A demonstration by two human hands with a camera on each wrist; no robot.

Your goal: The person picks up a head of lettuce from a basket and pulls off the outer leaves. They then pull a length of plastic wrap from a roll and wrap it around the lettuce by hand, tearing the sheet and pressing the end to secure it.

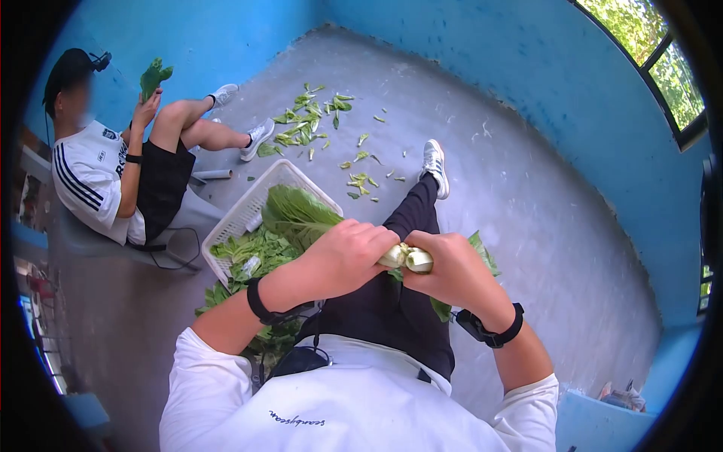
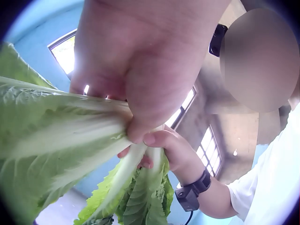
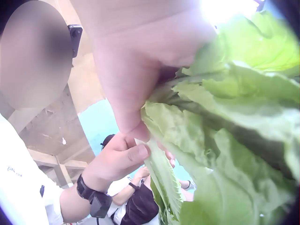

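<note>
Over the lap, both hands hold leafy greens with thick white stalks, the cut stalk ends (image 1: 418,261) meeting between them. My left hand (image 1: 348,252) grips the base of a large, broad-ribbed leaf (image 2: 56,145) that spreads away to the left. Curled around the other stalks, my right hand (image 1: 456,273) has a bunch of ruffled leaves (image 3: 225,154) fanning out beyond it. The two thumbs come close together at the stalks in the left wrist view. The palms hide part of the stalks.
A white plastic basket (image 1: 239,197) filled with greens stands to the left of my legs. Beyond it a seated person (image 1: 102,173) holds up a green leaf (image 1: 155,77). Loose leaves (image 1: 301,129) lie scattered on the grey floor (image 1: 542,248) ahead, before a blue wall.
</note>
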